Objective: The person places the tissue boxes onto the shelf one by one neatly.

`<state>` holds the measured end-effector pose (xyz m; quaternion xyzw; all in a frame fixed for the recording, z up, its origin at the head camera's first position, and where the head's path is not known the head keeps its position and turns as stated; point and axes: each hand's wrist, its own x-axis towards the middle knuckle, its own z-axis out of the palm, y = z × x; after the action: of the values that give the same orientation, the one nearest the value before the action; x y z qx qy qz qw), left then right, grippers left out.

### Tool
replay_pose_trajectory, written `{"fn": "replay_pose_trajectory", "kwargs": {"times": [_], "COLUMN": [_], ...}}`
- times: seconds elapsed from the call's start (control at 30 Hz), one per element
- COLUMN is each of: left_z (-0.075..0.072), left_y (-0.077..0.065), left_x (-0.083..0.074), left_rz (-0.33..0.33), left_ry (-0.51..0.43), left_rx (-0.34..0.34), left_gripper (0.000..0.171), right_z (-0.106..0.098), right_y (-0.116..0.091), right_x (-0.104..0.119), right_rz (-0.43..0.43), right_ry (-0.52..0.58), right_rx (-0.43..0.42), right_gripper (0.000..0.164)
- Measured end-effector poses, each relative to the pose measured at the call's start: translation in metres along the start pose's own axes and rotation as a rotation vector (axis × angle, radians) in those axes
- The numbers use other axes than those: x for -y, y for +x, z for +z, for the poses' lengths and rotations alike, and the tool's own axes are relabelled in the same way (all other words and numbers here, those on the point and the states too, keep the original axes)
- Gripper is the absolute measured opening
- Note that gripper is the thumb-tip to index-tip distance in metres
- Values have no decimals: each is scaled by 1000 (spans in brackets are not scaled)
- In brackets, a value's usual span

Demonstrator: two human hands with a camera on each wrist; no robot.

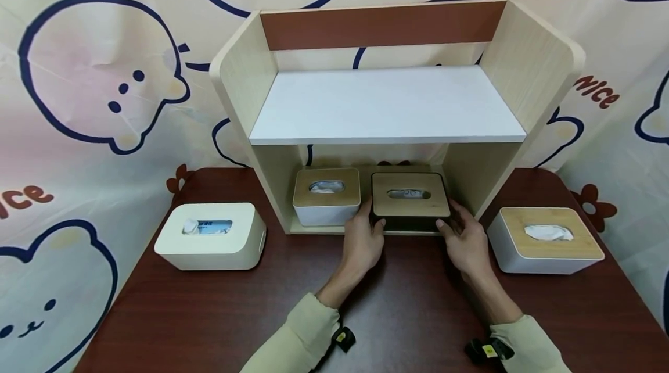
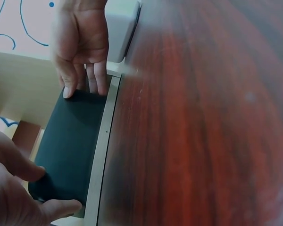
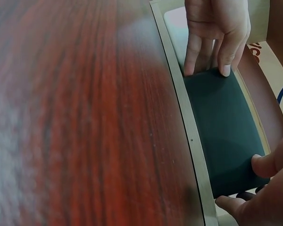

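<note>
A black tissue box with a light wooden lid stands at the front of the shelf's lower compartment. My left hand grips its left end, thumb on the black front and fingers round the side. At the other end, my right hand holds it the same way. In the left wrist view the dark front spans between both hands. The right wrist view shows the same black face just behind the shelf's front edge. Left of it, close to my left hand, sits a white tissue box with a wooden lid.
The desktop shelf has pale side panels and a white upper board. An all-white tissue box lies on the brown table at left. Another white tissue box with a wooden lid lies at right, near my right hand.
</note>
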<state>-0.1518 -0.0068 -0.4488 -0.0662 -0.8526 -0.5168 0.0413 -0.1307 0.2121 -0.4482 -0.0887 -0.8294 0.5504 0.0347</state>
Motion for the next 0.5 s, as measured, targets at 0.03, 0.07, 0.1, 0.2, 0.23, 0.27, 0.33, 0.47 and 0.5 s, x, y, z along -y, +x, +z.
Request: {"fn": "replay_pose_trajectory", "kwargs": {"times": [0.03,0.07,0.1,0.2,0.23,0.27,0.33,0.47,0.5], "left_z": [0,0,0,0,0,0,0,0,0], "left_y": [0,-1,-1,-1,-2,-2,-3,-4,-4], "left_x": [0,-1,-1,-1,-1,-1,0,0,1], "left_rz": [1,2,-2,-5,-4,-3,2,20,21], "left_ry": [0,0,-2,-1,1,1,1,3,3], "left_rx": [-2,-5,-4,-11,-11,-13,-17,-29,-32], "left_gripper": [60,59,59,59,59,59,59,58,57], "right_z": [0,0,-1,-1,-1,-1,-2,-2,-2], "right_y": [0,-1,-1,-2,-3,-3,-4,-5,-6], "right_x": [0,0,1,0,0,0,0,0,1], "right_rz": [-4,-5,-6,-12,-13,-11,-11,-7,-5], "right_ry": [-4,-7,-11,-7,-6,-5,-9,-18,-18], "right_rx": [-1,-1,-3,-6,-7,-7,-8,-4,-3], "right_gripper": [65,65,65,64,64,63,63,63,63]}}
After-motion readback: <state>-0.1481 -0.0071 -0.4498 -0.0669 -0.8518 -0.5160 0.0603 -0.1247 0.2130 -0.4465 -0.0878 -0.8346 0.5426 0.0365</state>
